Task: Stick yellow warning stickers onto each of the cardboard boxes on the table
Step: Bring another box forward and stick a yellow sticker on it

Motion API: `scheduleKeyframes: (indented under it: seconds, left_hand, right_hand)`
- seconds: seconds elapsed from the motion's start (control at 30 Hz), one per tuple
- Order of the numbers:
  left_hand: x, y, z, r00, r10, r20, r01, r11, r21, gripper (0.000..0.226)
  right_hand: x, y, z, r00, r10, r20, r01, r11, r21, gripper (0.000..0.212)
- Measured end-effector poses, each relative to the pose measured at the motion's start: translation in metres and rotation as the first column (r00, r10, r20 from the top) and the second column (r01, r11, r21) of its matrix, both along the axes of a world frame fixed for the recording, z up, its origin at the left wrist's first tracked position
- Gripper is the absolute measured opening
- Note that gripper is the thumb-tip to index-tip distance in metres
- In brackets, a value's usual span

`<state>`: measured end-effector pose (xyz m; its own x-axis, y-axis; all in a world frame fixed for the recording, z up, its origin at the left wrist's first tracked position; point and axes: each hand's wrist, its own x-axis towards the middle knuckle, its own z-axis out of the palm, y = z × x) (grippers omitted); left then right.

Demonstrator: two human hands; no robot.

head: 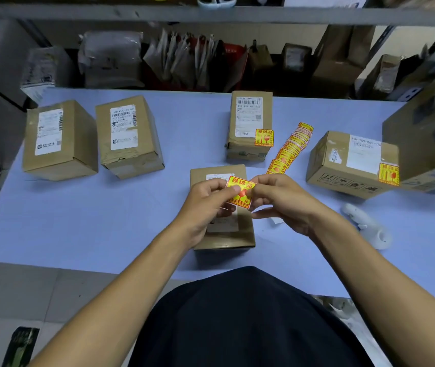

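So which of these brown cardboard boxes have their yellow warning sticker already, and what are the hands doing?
Two far-left cardboard boxes: no sticker.
Middle back box: stickered.
Right box: stickered.
Near centre box: no sticker visible.
Yellow square warning sticker: held over the near box by both hands.
Left hand: pinching it.
Right hand: pinching it.
Fanned spare stickers: lying on the table.

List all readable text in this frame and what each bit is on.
"易碎品": yellow sticker pinched between left hand and right hand.
"易碎品": sticker on the back middle box, legible but small.
"159-159-A02-1A6", roughly: top of that box's white label.
"15H-159-A02-170", roughly: label on the right box.
Too small or blurred: sticker small print, sticker strip, labels on the two left boxes, shelf parcels.
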<state>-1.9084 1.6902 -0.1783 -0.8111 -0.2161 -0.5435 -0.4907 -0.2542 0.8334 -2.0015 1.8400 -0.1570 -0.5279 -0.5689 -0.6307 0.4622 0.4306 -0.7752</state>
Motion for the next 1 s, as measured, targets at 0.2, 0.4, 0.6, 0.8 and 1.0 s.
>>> scheduleKeyframes:
  seconds: [0.2,0.4,0.6,0.8,1.0]
  left_hand:
    - [0.000,0.009,0.005,0.996,0.075,-0.036,-0.075,0.997,0.009,0.005]
    - [-0.001,0.006,0.013,0.997,0.052,-0.049,-0.052,0.999,0.014,0.007]
    - [-0.010,0.007,0.024,0.996,0.021,-0.083,-0.018,0.999,0.043,0.007]
    - [-0.016,0.006,0.035,0.995,0.008,-0.100,0.002,0.995,0.100,0.007]
    - [-0.016,0.004,0.037,0.994,0.001,-0.107,0.007,0.997,0.079,0.007]
  right_hand:
    - [0.007,0.002,0.001,0.997,-0.083,-0.009,0.082,0.996,-0.030,0.011]
    - [0.010,0.006,0.006,0.979,-0.199,-0.044,0.193,0.974,-0.115,0.011]
    - [0.012,0.007,0.019,0.975,-0.216,0.045,0.220,0.947,-0.235,0.029]
    - [0.007,0.006,0.024,0.957,-0.255,0.138,0.285,0.913,-0.292,0.023]
    - [0.007,0.005,0.025,0.965,-0.232,0.122,0.259,0.915,-0.309,0.027]
